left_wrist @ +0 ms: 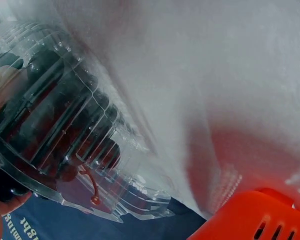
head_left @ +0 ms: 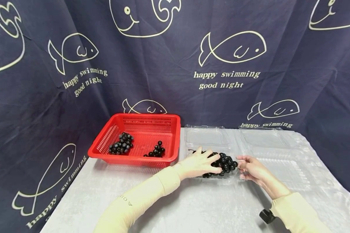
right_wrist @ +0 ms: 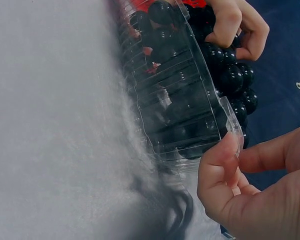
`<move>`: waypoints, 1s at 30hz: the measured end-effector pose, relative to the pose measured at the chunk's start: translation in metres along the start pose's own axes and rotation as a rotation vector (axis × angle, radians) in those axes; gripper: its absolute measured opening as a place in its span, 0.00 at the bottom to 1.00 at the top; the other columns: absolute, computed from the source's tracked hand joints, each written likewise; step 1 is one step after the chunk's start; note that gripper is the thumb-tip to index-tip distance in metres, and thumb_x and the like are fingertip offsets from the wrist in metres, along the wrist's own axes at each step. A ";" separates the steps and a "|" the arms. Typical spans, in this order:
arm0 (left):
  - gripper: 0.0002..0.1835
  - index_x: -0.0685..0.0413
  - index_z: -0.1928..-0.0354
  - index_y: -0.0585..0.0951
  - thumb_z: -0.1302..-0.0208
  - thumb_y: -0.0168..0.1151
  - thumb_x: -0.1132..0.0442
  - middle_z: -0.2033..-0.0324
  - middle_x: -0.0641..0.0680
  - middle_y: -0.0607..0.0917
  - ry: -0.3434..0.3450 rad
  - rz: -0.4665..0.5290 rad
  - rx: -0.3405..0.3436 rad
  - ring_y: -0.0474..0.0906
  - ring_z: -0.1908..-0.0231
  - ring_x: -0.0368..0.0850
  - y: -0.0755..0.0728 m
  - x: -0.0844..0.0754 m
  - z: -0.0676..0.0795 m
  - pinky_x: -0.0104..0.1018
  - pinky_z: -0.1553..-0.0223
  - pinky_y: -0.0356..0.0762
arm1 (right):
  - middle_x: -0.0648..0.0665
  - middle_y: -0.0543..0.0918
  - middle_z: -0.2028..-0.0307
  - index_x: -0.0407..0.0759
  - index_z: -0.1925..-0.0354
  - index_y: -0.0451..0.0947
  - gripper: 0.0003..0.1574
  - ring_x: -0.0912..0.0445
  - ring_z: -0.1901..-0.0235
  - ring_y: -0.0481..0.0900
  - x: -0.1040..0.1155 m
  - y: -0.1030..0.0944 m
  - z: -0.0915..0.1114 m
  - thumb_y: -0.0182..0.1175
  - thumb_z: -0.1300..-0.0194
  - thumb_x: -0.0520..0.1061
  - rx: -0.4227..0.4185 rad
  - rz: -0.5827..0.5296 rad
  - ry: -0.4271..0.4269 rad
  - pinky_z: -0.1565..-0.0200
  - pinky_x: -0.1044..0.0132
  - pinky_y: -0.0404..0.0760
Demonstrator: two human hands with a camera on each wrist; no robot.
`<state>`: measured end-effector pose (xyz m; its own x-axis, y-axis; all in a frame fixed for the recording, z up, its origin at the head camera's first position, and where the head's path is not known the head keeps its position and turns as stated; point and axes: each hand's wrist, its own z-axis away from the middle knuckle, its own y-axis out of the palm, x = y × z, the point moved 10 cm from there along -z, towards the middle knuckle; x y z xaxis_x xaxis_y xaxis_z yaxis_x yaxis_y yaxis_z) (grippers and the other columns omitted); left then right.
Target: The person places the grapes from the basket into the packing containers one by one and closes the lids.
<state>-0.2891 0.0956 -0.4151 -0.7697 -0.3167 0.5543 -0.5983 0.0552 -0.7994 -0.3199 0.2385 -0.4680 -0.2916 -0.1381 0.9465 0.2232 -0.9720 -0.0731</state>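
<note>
A bunch of dark, round grapes (head_left: 227, 163) lies in the base of a clear plastic clamshell box (right_wrist: 177, 107), its lid (head_left: 206, 136) folded back behind. Over the bunch, my left hand (head_left: 196, 164) holds the grapes with spread, bent fingers. A brown stem (left_wrist: 94, 187) shows through the ribbed plastic at one end. At the box's right side, my right hand (head_left: 252, 170) pinches the rim corner between thumb and forefinger. The left wrist view shows only a part of the left hand at its edge.
A red slotted basket (head_left: 105, 157) stands at left with a larger bunch of dark grapes (head_left: 122, 144) and a smaller one (head_left: 157, 151). A second clear clamshell box (head_left: 280, 168) sits at right with its lid back. A dark fish-print curtain (head_left: 175, 64) hangs behind the table.
</note>
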 end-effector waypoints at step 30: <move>0.21 0.19 0.43 0.69 0.32 0.48 0.57 0.36 0.46 0.68 0.034 0.023 0.068 0.65 0.38 0.47 -0.017 -0.003 0.011 0.51 0.46 0.72 | 0.47 0.71 0.68 0.25 0.33 0.44 0.37 0.62 0.73 0.70 0.000 -0.001 0.003 0.47 0.36 0.31 0.005 -0.036 -0.003 0.70 0.68 0.78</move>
<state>-0.2745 0.0852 -0.4054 -0.7912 -0.2833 0.5419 -0.5645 -0.0024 -0.8254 -0.3174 0.2403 -0.4670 -0.2965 -0.1029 0.9495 0.2171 -0.9754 -0.0379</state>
